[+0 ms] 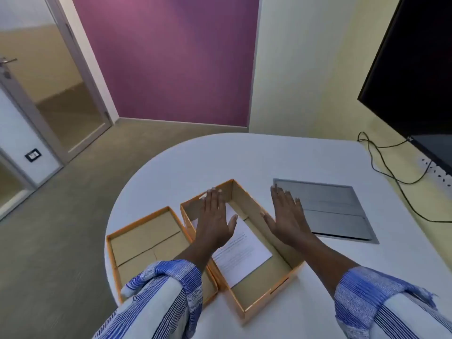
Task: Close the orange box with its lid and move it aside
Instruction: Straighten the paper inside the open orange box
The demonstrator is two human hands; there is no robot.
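Note:
The orange box [263, 287] lies open on the white table, its brown inside showing a white printed sheet [242, 253]. Its lid [146, 238] lies upside down just left of it, touching the box's left wall near the table's edge. My left hand [215, 216] hovers flat, palm down, over the far left part of the box, fingers spread, holding nothing. My right hand [286, 216] is held flat over the box's right wall, also holding nothing.
A grey metal cover plate [335, 211] is set into the table [244, 160] right of the box. A black screen [415, 77] hangs at the right, with cables [391, 172] below it. The table's rounded edge runs close to the lid on the left.

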